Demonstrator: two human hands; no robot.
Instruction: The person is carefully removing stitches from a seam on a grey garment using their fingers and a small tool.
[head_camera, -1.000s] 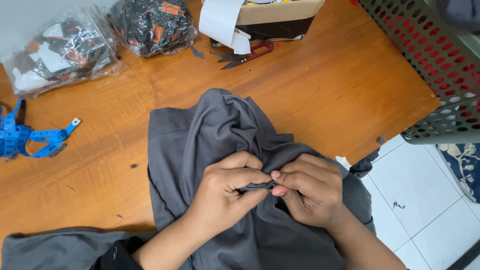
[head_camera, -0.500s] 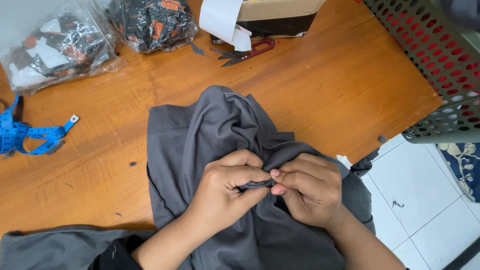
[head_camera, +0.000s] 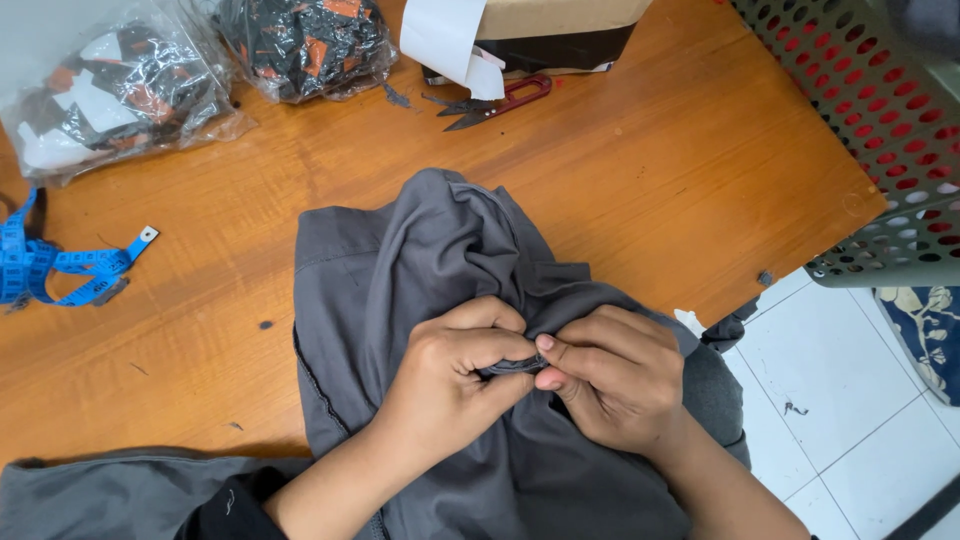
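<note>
A dark grey garment (head_camera: 400, 270) lies bunched on the wooden table (head_camera: 650, 190), draping over its front edge. My left hand (head_camera: 450, 380) and my right hand (head_camera: 610, 375) meet at its middle. Both pinch the same small fold of grey fabric between thumbs and fingertips. The fold itself is mostly hidden by my fingers.
Red thread snips (head_camera: 500, 102) lie near a cardboard box (head_camera: 555, 30) with a white paper slip (head_camera: 450, 40). Two clear bags of black-and-orange items (head_camera: 120, 95) (head_camera: 300, 45) sit at the back left. A blue measuring tape (head_camera: 60, 265) lies left. A grey perforated basket (head_camera: 880, 130) stands right, above the tiled floor (head_camera: 850, 420).
Both hands stay pinched on the fold with almost no movement. The view has shifted slightly.
</note>
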